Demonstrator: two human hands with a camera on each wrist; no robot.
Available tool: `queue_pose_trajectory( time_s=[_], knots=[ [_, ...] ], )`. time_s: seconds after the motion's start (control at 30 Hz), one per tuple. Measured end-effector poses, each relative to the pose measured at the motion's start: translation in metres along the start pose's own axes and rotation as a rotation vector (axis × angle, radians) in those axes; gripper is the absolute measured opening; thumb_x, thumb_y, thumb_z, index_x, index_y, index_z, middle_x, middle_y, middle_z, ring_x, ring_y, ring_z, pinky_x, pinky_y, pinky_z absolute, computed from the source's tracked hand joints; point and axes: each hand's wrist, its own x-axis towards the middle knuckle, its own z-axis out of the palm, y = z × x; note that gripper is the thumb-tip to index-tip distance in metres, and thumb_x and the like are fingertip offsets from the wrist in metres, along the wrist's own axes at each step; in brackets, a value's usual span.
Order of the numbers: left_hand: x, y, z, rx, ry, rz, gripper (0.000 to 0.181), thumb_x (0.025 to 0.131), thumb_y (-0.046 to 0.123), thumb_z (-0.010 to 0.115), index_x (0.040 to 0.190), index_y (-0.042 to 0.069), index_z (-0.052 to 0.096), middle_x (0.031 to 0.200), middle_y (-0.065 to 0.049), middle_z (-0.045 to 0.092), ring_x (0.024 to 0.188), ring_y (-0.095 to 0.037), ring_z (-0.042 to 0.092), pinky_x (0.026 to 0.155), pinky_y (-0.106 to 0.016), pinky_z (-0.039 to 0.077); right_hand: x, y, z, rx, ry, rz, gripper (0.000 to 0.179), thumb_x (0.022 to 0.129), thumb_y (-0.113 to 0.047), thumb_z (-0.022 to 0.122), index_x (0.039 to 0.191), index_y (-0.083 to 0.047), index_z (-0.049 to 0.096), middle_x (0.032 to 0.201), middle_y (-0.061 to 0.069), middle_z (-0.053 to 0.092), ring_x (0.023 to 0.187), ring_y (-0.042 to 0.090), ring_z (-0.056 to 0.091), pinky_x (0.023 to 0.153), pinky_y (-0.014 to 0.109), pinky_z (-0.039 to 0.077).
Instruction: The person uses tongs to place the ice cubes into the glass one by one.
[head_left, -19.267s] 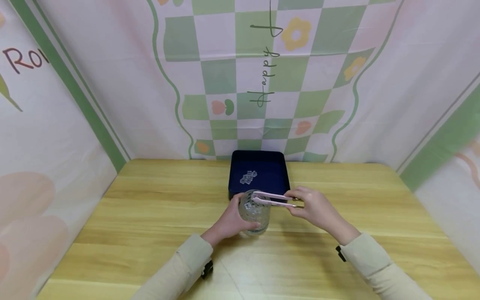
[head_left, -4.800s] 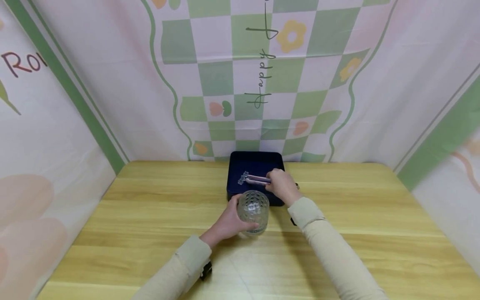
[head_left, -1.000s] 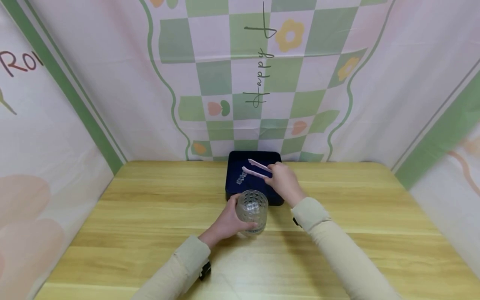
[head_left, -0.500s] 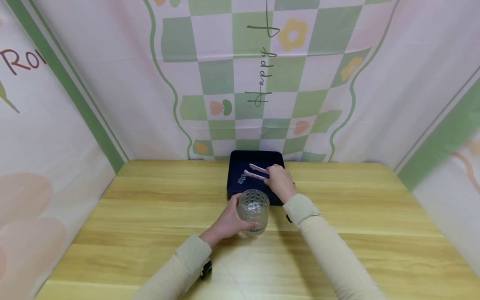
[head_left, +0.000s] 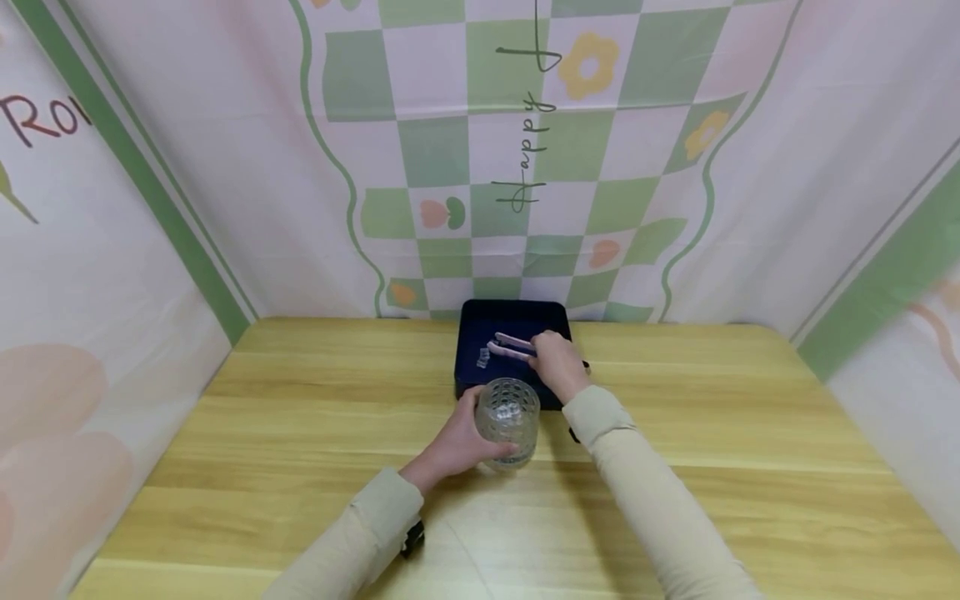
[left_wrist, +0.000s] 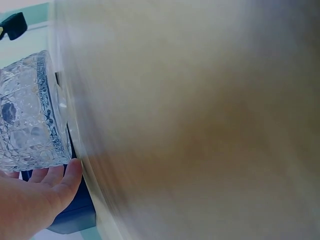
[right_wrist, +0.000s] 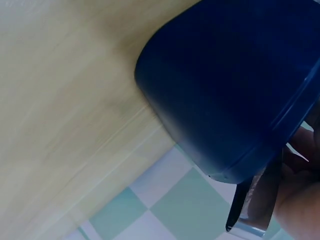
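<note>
My left hand [head_left: 459, 440] is curled round a clear patterned glass [head_left: 510, 421] that stands on the table; in the left wrist view the fingers touch the side of the textured glass [left_wrist: 30, 115]. Clear pieces show inside it. Pink tongs [head_left: 512, 350] are gripped in my right hand [head_left: 558, 363], over the dark blue tray [head_left: 465, 385]. Their tips are slightly apart, close to a small row of clear cubes [head_left: 483, 358] in the tray. Whether a cube is between the tips is too small to tell. The right wrist view shows the tongs' metal end [right_wrist: 257, 200] beside my fingers.
The tray stands behind the glass, near the back of the wooden table [head_left: 337, 383]. A printed checkered cloth [head_left: 502, 150] hangs just behind the table's back edge.
From over the glass long ago, the tongs have moved to the tray, where fewer cubes lie now. In the last second the tong arms have come closer together. My left hand stays on the glass.
</note>
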Motion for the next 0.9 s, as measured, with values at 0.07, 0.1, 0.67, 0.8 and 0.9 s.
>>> queue_pose_trajectory(
  time_s=[0.07, 0.1, 0.67, 0.8, 0.9],
  knots=[
    [-0.0004, 0.0007, 0.0001, -0.004, -0.001, -0.001, 0.100, 0.072, 0.031, 0.083, 0.147, 0.005, 0.023, 0.144, -0.017, 0.038, 0.129, -0.031, 0.043, 0.107, -0.049, 0.038, 0.0002, -0.0001, 0.0002, 0.011, -0.007, -0.001, 0.009, 0.083, -0.008, 0.069, 0.080, 0.001, 0.068, 0.082, 0.018, 0.066, 0.078, 0.035, 0.064, 0.071, 0.046, 0.052],
    [-0.0006, 0.0011, 0.0001, -0.006, 0.000, -0.001, 0.100, 0.072, 0.030, 0.083, 0.147, 0.005, 0.023, 0.144, -0.017, 0.038, 0.129, -0.031, 0.043, 0.107, -0.049, 0.038, 0.0004, -0.0001, 0.0003, 0.016, -0.010, -0.003, 0.009, 0.083, -0.008, 0.068, 0.079, 0.000, 0.068, 0.081, 0.018, 0.066, 0.077, 0.035, 0.064, 0.070, 0.046, 0.052],
    [0.0004, -0.0012, 0.0006, 0.001, -0.001, -0.010, 0.099, 0.072, 0.032, 0.083, 0.147, 0.006, 0.022, 0.145, -0.017, 0.037, 0.130, -0.031, 0.043, 0.107, -0.050, 0.038, -0.0011, 0.0017, -0.0002, 0.034, -0.006, 0.002, 0.005, 0.076, -0.008, 0.070, 0.075, -0.003, 0.069, 0.075, 0.012, 0.063, 0.068, 0.027, 0.060, 0.063, 0.041, 0.050],
    [0.0002, -0.0013, 0.0007, 0.006, 0.001, -0.009, 0.100, 0.073, 0.033, 0.083, 0.147, 0.006, 0.022, 0.145, -0.017, 0.037, 0.130, -0.031, 0.043, 0.107, -0.050, 0.038, -0.0017, 0.0053, -0.0012, 0.042, -0.020, 0.020, 0.009, 0.079, -0.010, 0.070, 0.081, -0.002, 0.070, 0.079, 0.013, 0.064, 0.070, 0.027, 0.061, 0.065, 0.041, 0.051],
    [0.0000, -0.0010, 0.0009, 0.003, 0.001, -0.002, 0.100, 0.073, 0.032, 0.083, 0.147, 0.005, 0.022, 0.145, -0.017, 0.037, 0.130, -0.031, 0.043, 0.108, -0.050, 0.038, -0.0030, 0.0085, -0.0029, 0.051, -0.021, 0.028, 0.010, 0.080, -0.011, 0.070, 0.084, -0.002, 0.071, 0.082, 0.014, 0.065, 0.073, 0.027, 0.061, 0.068, 0.041, 0.051]
  ],
)
